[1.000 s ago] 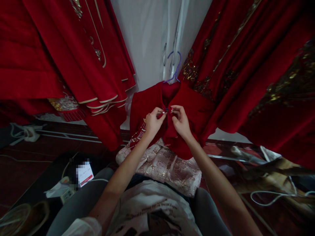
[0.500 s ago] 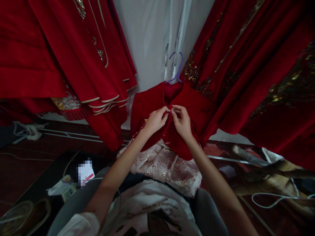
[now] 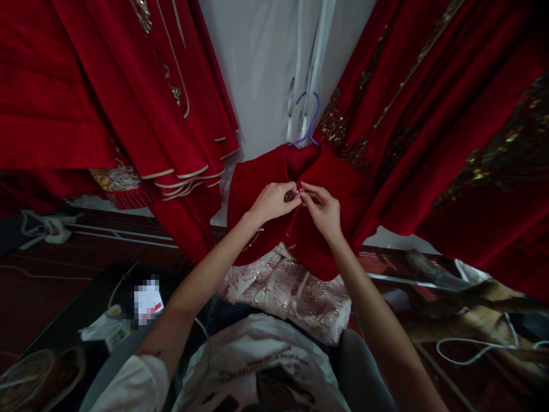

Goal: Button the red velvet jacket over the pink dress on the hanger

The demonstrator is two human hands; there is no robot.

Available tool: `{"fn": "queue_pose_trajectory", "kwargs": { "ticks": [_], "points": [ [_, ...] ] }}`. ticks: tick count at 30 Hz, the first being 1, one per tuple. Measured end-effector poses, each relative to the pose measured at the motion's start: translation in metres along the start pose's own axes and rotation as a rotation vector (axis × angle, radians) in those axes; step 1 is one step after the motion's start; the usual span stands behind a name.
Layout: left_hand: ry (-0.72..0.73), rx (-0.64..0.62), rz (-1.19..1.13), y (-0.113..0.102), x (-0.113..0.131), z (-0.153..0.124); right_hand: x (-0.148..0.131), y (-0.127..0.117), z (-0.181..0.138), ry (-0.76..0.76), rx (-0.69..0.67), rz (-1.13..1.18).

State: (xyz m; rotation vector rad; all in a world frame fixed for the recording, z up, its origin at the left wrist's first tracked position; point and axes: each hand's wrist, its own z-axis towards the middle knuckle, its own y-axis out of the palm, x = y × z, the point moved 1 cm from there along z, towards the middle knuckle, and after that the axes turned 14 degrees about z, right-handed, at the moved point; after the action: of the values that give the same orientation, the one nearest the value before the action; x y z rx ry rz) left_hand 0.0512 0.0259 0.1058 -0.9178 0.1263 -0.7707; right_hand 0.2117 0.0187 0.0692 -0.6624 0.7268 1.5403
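A short red jacket (image 3: 257, 177) hangs from a purple hanger (image 3: 312, 123) in front of me, its open neck at the top. Both my hands meet at its front opening, just below the neckline. My left hand (image 3: 274, 200) pinches with thumb and index finger, and my right hand (image 3: 322, 209) pinches right beside it. Between the fingertips shows a small shiny piece (image 3: 300, 191), too small to make out fully. Below the left wrist, a beaded strand (image 3: 256, 233) lies on the jacket. Pale brocade cloth with metallic threads (image 3: 295, 280) spreads under the hem, over my lap.
Red garments with pale-edged hems (image 3: 171, 114) hang at left, and sequinned red garments (image 3: 429, 143) at right. A white metal rack (image 3: 300, 57) stands against the wall. Lower left are a power strip (image 3: 116, 336) and a coiled cord (image 3: 30, 372); pieces of wood (image 3: 484, 309) lie lower right.
Both hands have shifted slightly to the right and remain pinched together at the jacket front. The beaded strand near the left wrist hangs lower and straighter against the cloth.
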Motion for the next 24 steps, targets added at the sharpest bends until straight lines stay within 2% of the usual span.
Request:
{"fn": "queue_pose_trajectory", "kwargs": {
  "ticks": [10,16,19,24],
  "points": [
    [0.112,-0.050,0.109,-0.006,0.002,0.005,0.001,-0.004,0.010,0.019,-0.014,0.014],
    [0.165,-0.075,0.202,0.002,0.000,0.005,-0.002,-0.007,0.012,0.015,-0.110,-0.035],
    [0.088,-0.031,0.138,0.011,0.002,0.001,0.001,-0.006,0.010,-0.010,-0.116,-0.075],
    [-0.160,0.060,-0.269,0.033,0.006,-0.013,0.000,0.007,-0.010,-0.132,-0.182,-0.218]
  ]
}}
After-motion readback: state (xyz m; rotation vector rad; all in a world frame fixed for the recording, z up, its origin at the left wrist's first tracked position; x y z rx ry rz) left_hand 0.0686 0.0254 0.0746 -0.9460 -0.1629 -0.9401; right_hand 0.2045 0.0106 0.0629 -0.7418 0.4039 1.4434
